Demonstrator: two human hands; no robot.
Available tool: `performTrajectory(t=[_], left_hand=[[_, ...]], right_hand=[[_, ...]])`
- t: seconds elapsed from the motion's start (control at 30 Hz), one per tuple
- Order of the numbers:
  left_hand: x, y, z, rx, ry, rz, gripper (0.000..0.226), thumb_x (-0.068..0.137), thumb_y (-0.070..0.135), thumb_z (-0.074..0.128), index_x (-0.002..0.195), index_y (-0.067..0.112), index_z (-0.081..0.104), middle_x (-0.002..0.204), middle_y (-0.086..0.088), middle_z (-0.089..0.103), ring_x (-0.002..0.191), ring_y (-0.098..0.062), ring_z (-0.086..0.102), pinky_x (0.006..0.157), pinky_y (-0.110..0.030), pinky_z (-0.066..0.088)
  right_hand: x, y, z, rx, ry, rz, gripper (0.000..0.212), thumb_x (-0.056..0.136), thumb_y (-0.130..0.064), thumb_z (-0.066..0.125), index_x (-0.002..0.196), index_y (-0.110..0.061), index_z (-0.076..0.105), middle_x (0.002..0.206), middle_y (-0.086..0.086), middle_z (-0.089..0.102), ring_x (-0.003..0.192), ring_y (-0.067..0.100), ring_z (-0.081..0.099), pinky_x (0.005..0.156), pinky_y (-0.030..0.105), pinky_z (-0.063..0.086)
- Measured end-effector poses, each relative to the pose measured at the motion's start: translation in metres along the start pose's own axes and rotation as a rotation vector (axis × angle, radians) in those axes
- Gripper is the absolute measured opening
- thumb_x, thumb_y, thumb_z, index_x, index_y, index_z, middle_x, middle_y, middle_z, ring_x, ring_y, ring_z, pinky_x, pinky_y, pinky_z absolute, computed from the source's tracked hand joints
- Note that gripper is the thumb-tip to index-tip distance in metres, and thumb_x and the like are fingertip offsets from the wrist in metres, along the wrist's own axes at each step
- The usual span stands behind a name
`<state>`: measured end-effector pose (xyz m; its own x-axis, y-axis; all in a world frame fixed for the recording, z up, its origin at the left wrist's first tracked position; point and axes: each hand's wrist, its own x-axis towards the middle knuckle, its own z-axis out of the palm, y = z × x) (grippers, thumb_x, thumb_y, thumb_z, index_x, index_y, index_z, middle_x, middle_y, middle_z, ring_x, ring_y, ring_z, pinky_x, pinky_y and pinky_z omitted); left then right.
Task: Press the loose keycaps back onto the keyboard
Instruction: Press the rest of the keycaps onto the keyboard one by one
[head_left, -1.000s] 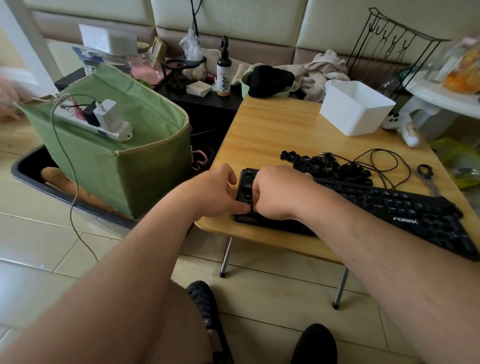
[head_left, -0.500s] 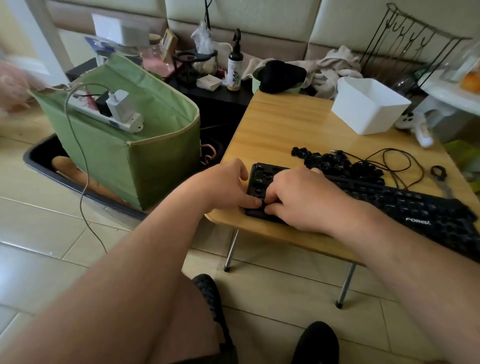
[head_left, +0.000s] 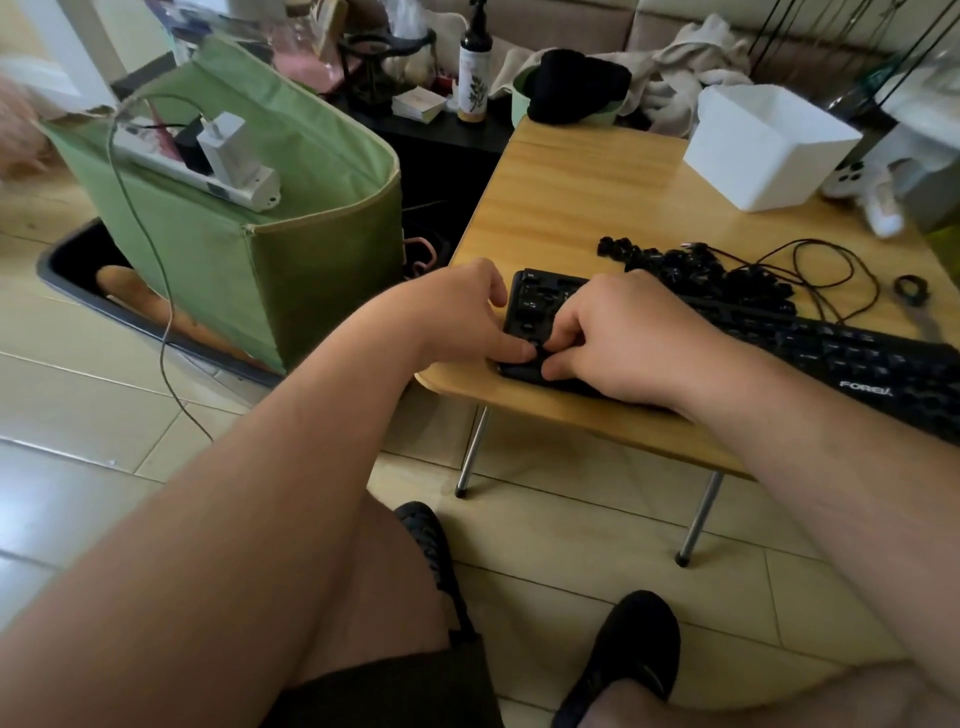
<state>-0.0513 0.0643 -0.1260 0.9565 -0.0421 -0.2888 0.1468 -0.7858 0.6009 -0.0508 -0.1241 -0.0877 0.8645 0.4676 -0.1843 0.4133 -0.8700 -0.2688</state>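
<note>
Keyboard (head_left: 810, 348) lies along the near edge of the wooden table (head_left: 571, 197), its left end close to the table's 7 o'clock corner. Left hand (head_left: 457, 317) presses a straight forefinger on that end. Right hand (head_left: 623, 332) is curled over the keys; whether it grasps anything cannot be told. Loose keycaps (head_left: 696, 270) are heaped at the keyboard's 12 o'clock; bare tabletop lies beyond, toward the white bin (head_left: 769, 145).

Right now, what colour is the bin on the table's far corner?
White: the bin shows plainly in the head view.
</note>
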Motion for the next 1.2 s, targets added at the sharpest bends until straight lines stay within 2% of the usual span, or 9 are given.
performTrajectory(t=[0.2,0.33,0.57,0.67,0.77,0.83,0.93,1.07,1.2], left_hand=[[0.000,0.000,0.001,0.032,0.016,0.018,0.063,0.076,0.053,0.087,0.120,0.029,0.050,0.102,0.008,0.067,0.093,-0.015,0.064,0.079,-0.037,0.054],[0.001,0.000,0.000,0.053,0.014,0.018,0.065,0.074,0.057,0.086,0.121,0.031,0.050,0.106,0.008,0.066,0.094,-0.016,0.062,0.073,-0.036,0.048],[-0.001,0.002,0.000,0.058,0.003,0.032,0.066,0.075,0.053,0.087,0.123,0.027,0.050,0.105,0.008,0.063,0.093,-0.013,0.060,0.074,-0.034,0.047],[-0.002,0.002,0.000,0.042,0.000,0.021,0.066,0.075,0.052,0.088,0.123,0.027,0.050,0.105,0.007,0.064,0.096,-0.014,0.060,0.082,-0.037,0.051],[-0.001,0.002,0.001,0.014,-0.011,0.006,0.066,0.074,0.051,0.089,0.122,0.028,0.051,0.106,0.006,0.067,0.097,-0.016,0.063,0.088,-0.039,0.054],[-0.001,0.002,0.001,0.002,-0.006,-0.006,0.067,0.072,0.051,0.090,0.122,0.029,0.051,0.107,0.005,0.067,0.098,-0.018,0.063,0.089,-0.041,0.054],[-0.001,0.003,0.001,-0.007,-0.003,-0.013,0.067,0.070,0.053,0.091,0.119,0.031,0.052,0.108,0.004,0.068,0.100,-0.020,0.064,0.090,-0.043,0.055],[0.001,0.002,0.001,-0.023,-0.011,-0.019,0.065,0.070,0.053,0.091,0.117,0.032,0.052,0.108,0.004,0.068,0.100,-0.020,0.064,0.085,-0.041,0.054],[0.000,0.002,0.000,-0.039,-0.031,0.012,0.053,0.075,0.050,0.089,0.112,0.033,0.055,0.101,0.004,0.070,0.092,-0.018,0.064,0.076,-0.037,0.050]], right_hand=[[0.007,-0.025,-0.007,-0.308,-0.017,-0.011,0.020,0.085,-0.031,0.083,0.079,-0.024,0.066,0.080,-0.001,0.061,0.082,0.025,0.060,0.075,0.039,0.056],[0.012,-0.038,-0.010,-0.454,-0.052,-0.001,0.042,0.087,-0.032,0.082,0.071,-0.026,0.044,0.079,-0.001,0.047,0.081,0.026,0.050,0.072,0.040,0.040],[0.016,-0.038,-0.015,-0.506,-0.109,-0.021,0.040,0.082,-0.049,0.082,0.075,-0.028,0.049,0.081,-0.004,0.047,0.082,0.023,0.048,0.076,0.040,0.040],[0.019,-0.028,-0.017,-0.423,-0.130,-0.032,0.033,0.078,-0.052,0.084,0.072,-0.029,0.062,0.079,-0.007,0.058,0.074,0.016,0.053,0.069,0.036,0.046],[0.015,-0.012,-0.013,-0.265,-0.115,-0.028,0.026,0.075,-0.053,0.086,0.075,-0.031,0.071,0.080,-0.011,0.066,0.085,0.017,0.061,0.077,0.040,0.056],[0.010,0.000,-0.008,-0.142,-0.078,-0.039,0.021,0.077,-0.052,0.086,0.085,-0.034,0.076,0.085,-0.015,0.068,0.091,0.014,0.062,0.083,0.040,0.056],[-0.002,0.016,0.000,0.058,-0.040,-0.039,0.013,0.087,-0.044,0.080,0.098,-0.038,0.080,0.095,-0.023,0.069,0.094,0.002,0.062,0.083,0.028,0.049],[-0.012,0.031,0.015,0.252,0.176,-0.013,0.011,0.095,-0.032,0.073,0.103,-0.038,0.079,0.100,-0.022,0.069,0.098,0.002,0.060,0.089,0.024,0.044],[-0.019,0.038,0.028,0.326,0.363,-0.031,0.013,0.095,-0.027,0.074,0.103,-0.035,0.079,0.096,-0.022,0.064,0.089,-0.003,0.056,0.078,0.012,0.039]])
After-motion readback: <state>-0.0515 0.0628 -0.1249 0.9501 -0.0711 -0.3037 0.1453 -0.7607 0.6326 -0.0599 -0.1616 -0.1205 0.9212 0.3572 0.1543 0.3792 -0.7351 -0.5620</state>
